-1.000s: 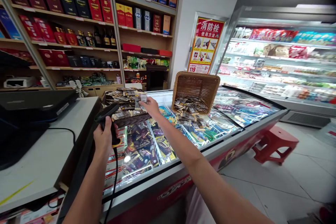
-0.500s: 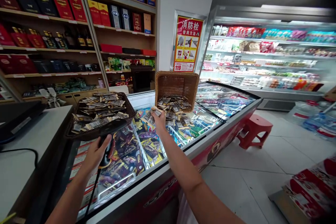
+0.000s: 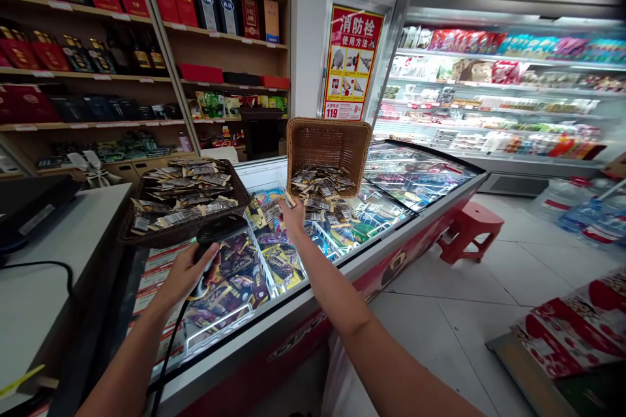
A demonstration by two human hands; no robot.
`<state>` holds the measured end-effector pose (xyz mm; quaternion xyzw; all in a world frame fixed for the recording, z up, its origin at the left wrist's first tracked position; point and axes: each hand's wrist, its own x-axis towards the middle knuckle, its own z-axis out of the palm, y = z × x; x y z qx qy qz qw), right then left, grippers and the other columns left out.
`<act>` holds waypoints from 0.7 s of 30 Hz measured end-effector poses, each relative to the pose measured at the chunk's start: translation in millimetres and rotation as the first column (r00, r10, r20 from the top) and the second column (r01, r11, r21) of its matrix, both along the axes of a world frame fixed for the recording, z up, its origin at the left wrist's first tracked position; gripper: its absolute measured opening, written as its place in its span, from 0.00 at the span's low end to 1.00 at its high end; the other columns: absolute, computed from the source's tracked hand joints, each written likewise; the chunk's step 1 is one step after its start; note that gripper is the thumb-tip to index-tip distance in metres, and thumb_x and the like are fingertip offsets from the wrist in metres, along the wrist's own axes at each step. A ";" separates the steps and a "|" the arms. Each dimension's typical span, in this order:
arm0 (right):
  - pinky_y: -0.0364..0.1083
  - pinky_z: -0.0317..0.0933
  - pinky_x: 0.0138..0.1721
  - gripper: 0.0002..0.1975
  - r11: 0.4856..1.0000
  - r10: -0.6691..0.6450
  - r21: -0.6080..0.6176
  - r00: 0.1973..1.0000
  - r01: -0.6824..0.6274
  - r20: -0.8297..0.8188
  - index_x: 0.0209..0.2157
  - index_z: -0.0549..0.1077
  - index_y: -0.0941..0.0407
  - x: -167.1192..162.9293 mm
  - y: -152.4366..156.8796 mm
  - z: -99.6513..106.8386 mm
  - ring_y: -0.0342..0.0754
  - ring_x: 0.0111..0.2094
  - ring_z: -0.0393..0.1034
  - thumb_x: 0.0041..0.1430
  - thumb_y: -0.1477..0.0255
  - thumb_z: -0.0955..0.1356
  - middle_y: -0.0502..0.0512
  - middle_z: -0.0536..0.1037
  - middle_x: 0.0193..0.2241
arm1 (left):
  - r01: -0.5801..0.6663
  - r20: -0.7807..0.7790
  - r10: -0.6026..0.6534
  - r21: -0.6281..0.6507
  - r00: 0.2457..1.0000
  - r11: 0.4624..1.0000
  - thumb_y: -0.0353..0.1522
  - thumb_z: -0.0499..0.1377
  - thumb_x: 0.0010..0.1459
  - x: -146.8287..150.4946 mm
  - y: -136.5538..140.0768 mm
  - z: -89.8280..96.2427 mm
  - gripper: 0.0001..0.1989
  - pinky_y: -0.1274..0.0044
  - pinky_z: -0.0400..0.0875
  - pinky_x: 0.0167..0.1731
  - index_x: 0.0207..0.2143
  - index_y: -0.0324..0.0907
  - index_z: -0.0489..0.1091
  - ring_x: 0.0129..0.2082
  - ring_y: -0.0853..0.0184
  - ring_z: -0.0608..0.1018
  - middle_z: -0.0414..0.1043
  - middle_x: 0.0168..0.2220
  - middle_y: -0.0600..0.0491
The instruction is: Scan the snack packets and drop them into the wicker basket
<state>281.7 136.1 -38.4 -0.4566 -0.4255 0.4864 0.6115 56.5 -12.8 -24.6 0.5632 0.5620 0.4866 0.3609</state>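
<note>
My left hand (image 3: 188, 270) is closed round the handle of a black corded barcode scanner (image 3: 222, 228), above the freezer's glass top. Its head points toward the freezer's middle. My right hand (image 3: 293, 214) pinches a small snack packet (image 3: 272, 210) with a barcode label, beside the tan wicker basket (image 3: 366, 150). That basket lies tipped on its side, its mouth facing me, and packets (image 3: 325, 184) spill from it onto the glass. A dark brown wicker basket (image 3: 240, 192) at the left holds a heap of similar packets (image 3: 186, 186).
A chest freezer (image 3: 274, 314) with ice cream under glass runs across the middle. To the left is a white counter (image 3: 92, 228) with a black device. A red stool (image 3: 472, 231), water bottles (image 3: 560, 199) and a stacked carton (image 3: 572, 332) stand at the right.
The camera view has tilted down slightly. The packet in my right hand now extends leftward, toward the scanner's head. My left hand still holds the scanner.
</note>
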 end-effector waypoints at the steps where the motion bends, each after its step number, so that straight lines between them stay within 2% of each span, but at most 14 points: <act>1: 0.43 0.59 0.20 0.12 1.000 -0.004 -0.025 1.000 0.003 -0.022 0.33 0.67 0.51 0.2 -1.2 1.5 0.42 0.19 0.59 0.58 0.60 0.72 0.43 0.62 0.22 | 0.002 -0.003 -0.002 -0.003 1.000 1.000 0.54 0.69 0.52 0.4 -0.6 1.1 0.25 0.79 0.64 0.15 0.25 0.43 0.70 0.14 0.69 0.68 0.67 0.17 0.55; 8: 0.44 0.59 0.21 0.11 0.998 0.002 -0.065 0.999 -0.005 -0.038 0.33 0.68 0.51 1.3 -2.8 5.2 0.42 0.20 0.58 0.57 0.61 0.72 0.43 0.63 0.22 | 0.051 -0.025 -0.051 -0.002 0.998 0.999 0.49 0.68 0.53 4.9 -6.5 14.0 0.21 0.76 0.66 0.19 0.22 0.44 0.69 0.15 0.67 0.67 0.67 0.17 0.53; 12: 0.43 0.60 0.22 0.13 0.998 -0.022 -0.068 0.999 0.020 -0.033 0.35 0.68 0.51 0.2 0.8 2.2 0.42 0.20 0.59 0.57 0.60 0.72 0.43 0.65 0.24 | 0.049 0.004 -0.049 -0.015 0.999 0.999 0.48 0.69 0.51 5.3 -7.4 15.4 0.19 0.75 0.65 0.18 0.22 0.45 0.70 0.16 0.66 0.67 0.68 0.17 0.52; 17: 0.43 0.64 0.23 0.18 0.986 -0.152 -0.079 0.988 0.148 -0.038 0.45 0.65 0.50 -4.5 8.1 -1.9 0.43 0.24 0.66 0.57 0.62 0.73 0.50 0.73 0.35 | 0.021 0.022 -0.021 0.002 1.000 1.000 0.49 0.68 0.53 3.5 -6.0 12.3 0.20 0.76 0.64 0.19 0.24 0.45 0.70 0.16 0.68 0.66 0.67 0.17 0.54; 21: 0.45 0.66 0.25 0.22 0.977 -0.214 0.011 0.977 0.214 0.012 0.54 0.61 0.49 17.1 18.1 -3.0 0.46 0.25 0.70 0.62 0.61 0.69 0.53 0.75 0.38 | -0.005 0.050 0.007 -0.050 0.999 0.999 0.55 0.69 0.50 -0.5 -3.5 12.4 0.24 0.76 0.63 0.17 0.26 0.45 0.71 0.16 0.67 0.66 0.68 0.17 0.55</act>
